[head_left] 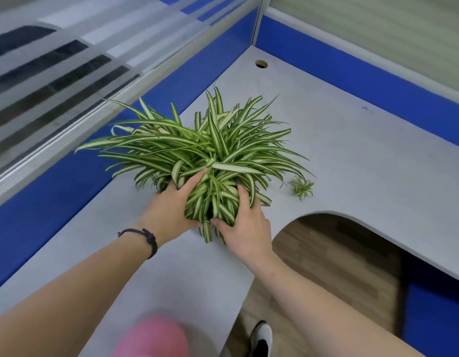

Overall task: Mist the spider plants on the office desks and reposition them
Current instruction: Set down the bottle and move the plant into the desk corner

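Observation:
A bushy spider plant (213,150) with green and white striped leaves stands on the grey corner desk (352,155). Its pot is hidden under the foliage. My left hand (169,210) wraps the plant's left side and my right hand (245,222) wraps its right side, fingers pushed in among the leaves, thumbs nearly meeting at the front. A small plantlet (303,188) on a runner lies on the desk to the right. A blurred pink rounded object (151,338) sits at the bottom edge of the view; I cannot tell what it is.
Blue partition walls (365,78) with frosted glass above close off the desk's left and back sides. A round cable hole (261,64) sits near the far corner. The desk's front edge curves inward over wooden floor (326,266), where a shoe (260,338) shows.

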